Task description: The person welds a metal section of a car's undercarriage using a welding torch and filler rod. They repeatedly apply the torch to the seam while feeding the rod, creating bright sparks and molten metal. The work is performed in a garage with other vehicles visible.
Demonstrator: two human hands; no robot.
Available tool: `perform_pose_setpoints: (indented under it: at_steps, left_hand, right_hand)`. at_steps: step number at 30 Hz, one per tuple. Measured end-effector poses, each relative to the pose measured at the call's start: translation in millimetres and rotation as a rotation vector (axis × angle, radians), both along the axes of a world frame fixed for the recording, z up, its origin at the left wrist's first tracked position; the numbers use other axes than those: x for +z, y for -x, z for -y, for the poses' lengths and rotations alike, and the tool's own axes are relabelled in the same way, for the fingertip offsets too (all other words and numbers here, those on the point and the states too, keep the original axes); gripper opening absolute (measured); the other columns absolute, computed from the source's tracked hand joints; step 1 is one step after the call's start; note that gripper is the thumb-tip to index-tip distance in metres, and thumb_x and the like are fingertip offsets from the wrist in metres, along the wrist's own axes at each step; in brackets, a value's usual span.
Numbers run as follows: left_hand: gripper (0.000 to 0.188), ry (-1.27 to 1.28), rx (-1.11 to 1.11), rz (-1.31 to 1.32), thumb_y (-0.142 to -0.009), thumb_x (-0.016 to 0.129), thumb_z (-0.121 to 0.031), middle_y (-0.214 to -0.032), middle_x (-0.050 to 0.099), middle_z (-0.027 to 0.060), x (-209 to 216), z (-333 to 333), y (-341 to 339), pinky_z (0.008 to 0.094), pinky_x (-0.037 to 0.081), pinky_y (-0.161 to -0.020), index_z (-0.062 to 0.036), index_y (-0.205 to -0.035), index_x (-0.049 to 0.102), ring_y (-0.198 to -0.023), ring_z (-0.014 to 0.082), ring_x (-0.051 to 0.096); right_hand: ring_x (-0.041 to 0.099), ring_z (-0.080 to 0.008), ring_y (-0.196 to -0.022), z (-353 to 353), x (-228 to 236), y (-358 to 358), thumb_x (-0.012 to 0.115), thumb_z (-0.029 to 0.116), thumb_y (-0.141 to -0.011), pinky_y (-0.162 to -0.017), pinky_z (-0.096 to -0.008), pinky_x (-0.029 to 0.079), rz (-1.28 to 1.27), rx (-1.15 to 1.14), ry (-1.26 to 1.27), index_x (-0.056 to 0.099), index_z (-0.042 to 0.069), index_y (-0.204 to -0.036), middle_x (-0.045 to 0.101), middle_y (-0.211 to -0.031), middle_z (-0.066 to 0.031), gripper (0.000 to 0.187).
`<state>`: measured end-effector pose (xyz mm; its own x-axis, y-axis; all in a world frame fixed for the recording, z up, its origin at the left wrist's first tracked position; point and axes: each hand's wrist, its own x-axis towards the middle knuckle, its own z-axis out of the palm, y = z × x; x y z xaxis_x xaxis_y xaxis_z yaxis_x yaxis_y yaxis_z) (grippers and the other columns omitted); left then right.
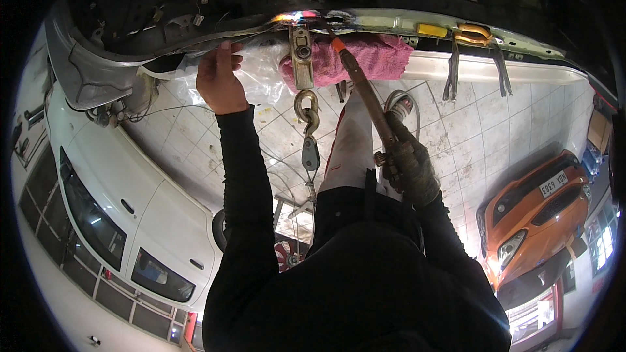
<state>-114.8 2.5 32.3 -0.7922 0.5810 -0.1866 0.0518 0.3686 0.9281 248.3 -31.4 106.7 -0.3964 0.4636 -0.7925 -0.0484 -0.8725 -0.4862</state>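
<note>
Risks: pulley point(311, 154), centre, linked by hook point(306, 107) to clamp point(302, 70), upper centre; heat-softened metal might let the clamp slip if loaded. Pink towel point(386, 58) and clear plastic sheet point(266, 70), either side; stray flame or sparks from the glowing spot point(291, 17), top centre, could scorch or melt them.
Grip: gloved right hand point(415, 168), right of centre, closed around torch point(369, 94), tip toward the glow. Bare left hand point(222, 78), upper left, fingers narrowly curled; cannot tell whether anything is pinched.
</note>
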Motion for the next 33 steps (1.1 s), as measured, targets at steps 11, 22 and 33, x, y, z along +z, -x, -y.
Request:
perform_pose_setpoints:
  at_steps: [11, 22, 33]
  left_hand:
    - [0.020, -0.025, 0.033, 0.007, -0.097, 0.073, -0.019, -0.088, 0.077, 0.0121, 9.7, 10.4, -5.2, 0.0237, 0.050, -0.067, -0.0003, -0.092, 0.066, -0.069, 0.0105, 0.065]
    - [0.024, -0.017, 0.059, -0.008, -0.098, 0.071, -0.022, -0.089, 0.077, 0.0125, 13.3, 16.2, -8.7, 0.0253, 0.050, -0.069, -0.0001, -0.092, 0.065, -0.070, 0.0123, 0.064]
    - [0.025, -0.012, 0.037, -0.008, -0.097, 0.073, -0.023, -0.087, 0.077, 0.0132, 8.3, 12.8, -5.9, 0.0252, 0.051, -0.068, -0.0008, -0.089, 0.066, -0.070, 0.0123, 0.065]
  right_hand:
    - [0.050, -0.0047, -0.058, 27.1, 5.9, -12.6, 0.058, 0.057, -0.099, -0.050, -0.0213, 0.042, 0.190, 0.019, -0.059, 0.035, 0.007, -0.160, 0.063, -0.086, -0.0042, 0.083]
    - [0.062, -0.0097, -0.078, 26.4, -7.6, -11.0, 0.057, 0.021, -0.106, -0.073, -0.0258, 0.055, 0.125, -0.021, 0.094, 0.047, 0.007, -0.152, 0.061, -0.129, -0.0197, 0.049]
    - [0.059, -0.0064, -0.070, 10.5, 1.0, -9.3, 0.060, 0.030, -0.104, -0.068, -0.0227, 0.052, 0.055, -0.073, 0.137, 0.038, 0.004, -0.158, 0.061, -0.086, -0.0002, 0.063]
